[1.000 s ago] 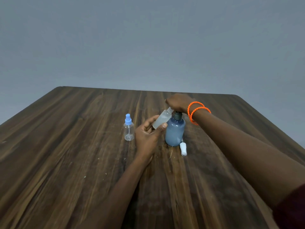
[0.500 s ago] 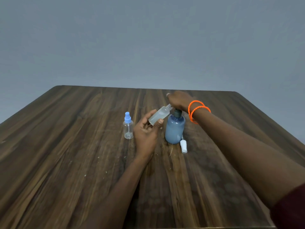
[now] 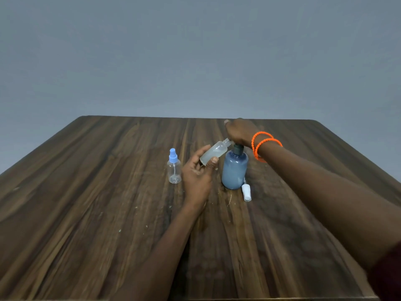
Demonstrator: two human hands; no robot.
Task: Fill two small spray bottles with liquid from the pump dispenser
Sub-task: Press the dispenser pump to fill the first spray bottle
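A blue pump dispenser bottle (image 3: 234, 170) stands upright near the middle of the wooden table (image 3: 86, 213). My right hand (image 3: 239, 131), with two orange bracelets on the wrist, rests on top of its dark pump head and hides the nozzle. My left hand (image 3: 198, 173) holds an uncapped frosted small spray bottle (image 3: 213, 153), tilted with its open neck up against the pump head. A second small clear spray bottle (image 3: 174, 168) with a blue spray cap stands upright left of my left hand. A white spray cap (image 3: 246, 192) lies on the table right of the dispenser's base.
The dark wooden table ends at its far edge (image 3: 195, 117) against a plain grey wall. Small specks and a thin fibre (image 3: 229, 199) lie on the wood in front of the dispenser.
My left hand has raised the frosted bottle a little and kept its neck at the pump. My right hand stays on the pump head. The view has shifted slightly.
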